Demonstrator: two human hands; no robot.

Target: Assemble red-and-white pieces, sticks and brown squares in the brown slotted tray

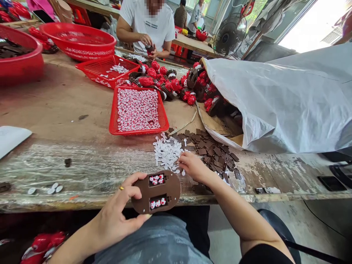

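My left hand (117,216) grips a brown oval plastic plate (156,191) over my lap, at the table's near edge. Two rectangular windows in the plate hold small red-and-white beads. My right hand (192,165) rests on the table with fingers curled, pinching at a heap of small white plastic pieces (167,152). What sits between its fingertips is too small to make out. A pile of small brown rectangular pieces (211,148) lies just right of the white heap.
A red tray of red-and-white beads (137,110) sits beyond the heaps. Red and brown toy parts (176,82) spill from a large white sack (275,99). Red baskets (79,38) stand at the back left. A person (145,25) works across the table; a fan (229,35) stands behind.
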